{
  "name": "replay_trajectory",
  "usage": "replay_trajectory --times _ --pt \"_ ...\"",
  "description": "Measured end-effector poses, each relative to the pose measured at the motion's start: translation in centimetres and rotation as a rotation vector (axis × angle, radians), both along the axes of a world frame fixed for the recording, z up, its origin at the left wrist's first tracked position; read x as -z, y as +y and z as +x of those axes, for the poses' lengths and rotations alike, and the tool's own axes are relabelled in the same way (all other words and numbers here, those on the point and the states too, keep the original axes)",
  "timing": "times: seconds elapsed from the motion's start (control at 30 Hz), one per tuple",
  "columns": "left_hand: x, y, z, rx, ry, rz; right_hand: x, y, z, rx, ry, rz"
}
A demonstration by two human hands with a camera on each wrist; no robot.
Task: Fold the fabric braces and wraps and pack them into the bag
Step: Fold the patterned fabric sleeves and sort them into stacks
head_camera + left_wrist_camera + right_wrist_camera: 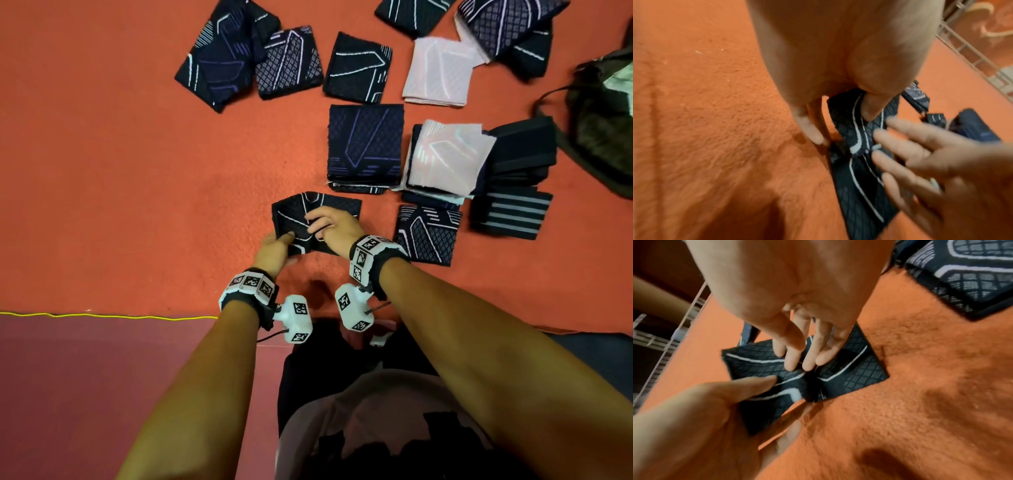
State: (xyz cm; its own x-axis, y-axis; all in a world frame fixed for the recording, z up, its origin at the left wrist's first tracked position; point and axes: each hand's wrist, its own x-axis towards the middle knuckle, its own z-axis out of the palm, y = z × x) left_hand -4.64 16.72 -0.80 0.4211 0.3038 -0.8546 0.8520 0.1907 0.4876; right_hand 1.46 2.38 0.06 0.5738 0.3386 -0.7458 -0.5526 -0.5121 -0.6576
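A black brace with white lines [310, 214] lies half folded on the orange carpet in front of me. My left hand [286, 240] pinches its near left flap, thumb on top [748, 384] and a finger beneath, lifting that flap off the carpet. My right hand [317, 224] presses straight fingers [803, 358] onto the crease in the middle of the brace [855, 374]. In the left wrist view the brace [855, 170] runs under my left thumb, with the right hand's fingers [910, 146] spread over it. A dark camouflage bag [603, 120] sits at the far right.
Folded braces stand in stacks right of my hands: a dark stack [364, 147], a pink-topped one [445, 154], a striped one [510, 214], and a single brace [426, 233] by my right wrist. Loose braces [226, 51] lie farther off. A yellow line [102, 315] marks the carpet's near edge.
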Motion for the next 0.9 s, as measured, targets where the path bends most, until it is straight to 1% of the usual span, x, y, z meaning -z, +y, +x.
replay_trajectory --times 0.1,0.17,0.2,0.27,0.33,0.4,0.5,0.53,0.6,0.67,0.73,0.77,0.83,0.9 --pt "-0.5 0.2 0.5 -0.142 0.023 -0.126 0.1 -0.7 0.3 0.009 0.043 -0.047" --pt "-0.2 0.5 0.3 -0.191 0.021 -0.155 0.5 -0.9 0.1 -0.026 0.041 -0.102" --pt "0.1 0.6 0.1 -0.194 0.012 -0.113 0.6 -0.8 -0.1 -0.077 0.025 -0.142" --pt "1.0 1.0 -0.3 -0.187 -0.013 0.014 1.1 -0.6 -0.4 -0.236 -0.02 -0.223" --pt "1.8 1.5 -0.9 -0.177 -0.016 0.086 1.5 -0.2 -0.8 -0.343 -0.071 -0.251" --pt "2.1 2.0 -1.7 -0.174 -0.007 0.132 1.6 0.3 -1.3 -0.349 -0.082 -0.207" --pt "2.3 2.9 -2.5 -0.095 0.022 0.373 1.8 1.3 -1.7 -0.335 -0.052 -0.112" --pt "2.3 3.1 -2.6 -0.082 0.015 0.421 1.8 1.6 -1.6 -0.333 -0.045 -0.094" --pt "1.8 3.0 -2.2 -0.048 -0.017 0.39 2.2 2.3 -1.4 -0.33 -0.035 -0.071" --pt "2.0 2.7 -2.0 0.042 -0.076 0.363 2.7 2.9 -1.4 -0.316 -0.035 -0.056" --pt "2.1 2.6 -1.6 0.103 -0.149 0.358 3.1 3.4 -1.4 -0.311 -0.061 -0.05" --pt "2.4 2.6 -1.4 0.116 -0.184 0.324 3.4 3.5 -1.4 -0.316 -0.085 -0.057" --pt "2.5 2.1 -0.9 0.115 -0.222 0.181 3.9 3.4 -1.3 -0.325 -0.146 -0.093" --pt "2.7 1.3 -0.6 0.116 -0.234 0.045 4.3 3.0 -1.3 -0.297 -0.184 -0.119"
